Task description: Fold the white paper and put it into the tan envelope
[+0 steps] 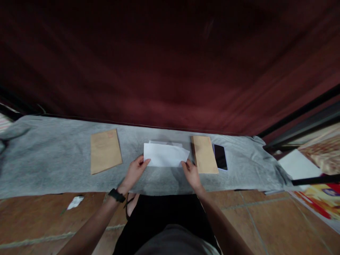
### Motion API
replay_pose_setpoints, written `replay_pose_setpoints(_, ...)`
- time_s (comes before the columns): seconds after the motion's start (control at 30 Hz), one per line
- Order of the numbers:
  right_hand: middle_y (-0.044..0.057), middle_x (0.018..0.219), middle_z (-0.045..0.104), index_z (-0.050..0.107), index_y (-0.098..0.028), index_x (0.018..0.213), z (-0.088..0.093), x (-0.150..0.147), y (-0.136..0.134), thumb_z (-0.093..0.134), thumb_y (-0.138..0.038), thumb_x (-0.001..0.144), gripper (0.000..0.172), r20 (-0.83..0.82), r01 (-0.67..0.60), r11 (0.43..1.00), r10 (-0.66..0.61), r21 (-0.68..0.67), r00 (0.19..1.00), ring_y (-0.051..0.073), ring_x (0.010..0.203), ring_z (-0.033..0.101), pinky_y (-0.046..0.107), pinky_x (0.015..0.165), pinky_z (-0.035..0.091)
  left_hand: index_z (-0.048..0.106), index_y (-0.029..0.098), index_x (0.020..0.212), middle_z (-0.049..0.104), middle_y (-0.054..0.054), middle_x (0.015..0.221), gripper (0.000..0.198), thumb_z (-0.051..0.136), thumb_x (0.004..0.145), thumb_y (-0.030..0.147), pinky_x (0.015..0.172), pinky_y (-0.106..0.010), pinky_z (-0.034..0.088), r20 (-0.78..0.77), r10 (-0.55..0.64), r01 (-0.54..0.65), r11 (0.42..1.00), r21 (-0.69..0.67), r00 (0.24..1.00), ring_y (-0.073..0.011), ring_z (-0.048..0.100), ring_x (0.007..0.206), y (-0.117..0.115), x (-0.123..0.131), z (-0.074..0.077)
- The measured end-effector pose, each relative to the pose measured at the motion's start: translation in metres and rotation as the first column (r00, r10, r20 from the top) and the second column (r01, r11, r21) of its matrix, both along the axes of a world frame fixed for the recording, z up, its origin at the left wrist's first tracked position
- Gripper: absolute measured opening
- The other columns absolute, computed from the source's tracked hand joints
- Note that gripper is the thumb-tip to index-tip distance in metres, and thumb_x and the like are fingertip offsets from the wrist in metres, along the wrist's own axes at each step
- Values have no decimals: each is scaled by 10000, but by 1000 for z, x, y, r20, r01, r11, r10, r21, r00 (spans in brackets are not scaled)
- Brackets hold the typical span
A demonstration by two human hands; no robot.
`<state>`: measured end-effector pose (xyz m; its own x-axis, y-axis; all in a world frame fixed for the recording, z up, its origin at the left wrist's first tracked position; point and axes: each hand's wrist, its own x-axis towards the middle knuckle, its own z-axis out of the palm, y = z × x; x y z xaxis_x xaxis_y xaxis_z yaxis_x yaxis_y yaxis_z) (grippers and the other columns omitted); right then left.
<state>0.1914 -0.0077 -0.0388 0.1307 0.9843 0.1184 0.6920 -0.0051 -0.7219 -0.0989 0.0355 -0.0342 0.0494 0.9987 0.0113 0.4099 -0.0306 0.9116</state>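
A white sheet of paper (pixel 166 156) is stretched between my two hands above the grey cloth. My left hand (pixel 136 170) pinches its lower left corner, thumb on top. At the lower right corner my right hand (pixel 191 174) grips it the same way. Behind the sheet, the edge of another white paper (pixel 175 144) shows; whether it is a separate sheet or a fold I cannot tell. A stack of brown envelopes (pixel 205 156) lies just right of my right hand. Farther off to the left a brown envelope (pixel 105 152) with a small reddish mark lies flat.
A phone (pixel 220 157) with a dark screen rests beside the envelope stack. Grey cloth (pixel 61 152) covers the long narrow surface, with a dark red curtain-like backdrop (pixel 164 88) behind it. White scrap (pixel 75 202) lies on the tiled floor; a black metal bar (pixel 313 180) stands at right.
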Motion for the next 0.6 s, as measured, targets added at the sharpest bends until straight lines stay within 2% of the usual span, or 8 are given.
replay_pose_setpoints(0.13,11,676,675,665,-225,950,-1,-7,9,379,-476,1020,387,145,73,997,-68,-23,987,187,621,650,252,575,452,655,179,892,722,-37,800,370,536,877,529,694,-298,526,-73,77,-76,997,13,994,-199,652,758,8,6,0)
replay_pose_setpoints(0.27,33,763,715,658,-226,1006,-2,-13,18,407,-404,1021,309,282,139,990,-126,-28,951,190,668,679,248,593,453,665,181,929,714,-36,797,298,512,910,437,677,-286,504,-234,118,-110,993,46,965,-194,655,740,14,12,5)
replay_pose_setpoints(0.43,90,962,746,618,-200,1141,-5,-20,24,432,-308,1018,248,327,144,990,-138,4,935,196,773,720,257,667,506,664,168,1086,731,-71,875,296,499,945,370,658,-285,478,-472,144,-158,987,10,870,-210,678,741,18,22,9)
replay_pose_setpoints(0.6,132,1077,729,532,-179,1279,-12,-24,24,417,-296,1022,305,318,152,988,-148,13,936,217,828,729,289,705,545,579,178,1308,749,-98,946,396,495,966,359,694,-305,502,-557,158,-199,980,-15,815,-247,716,816,17,29,14)
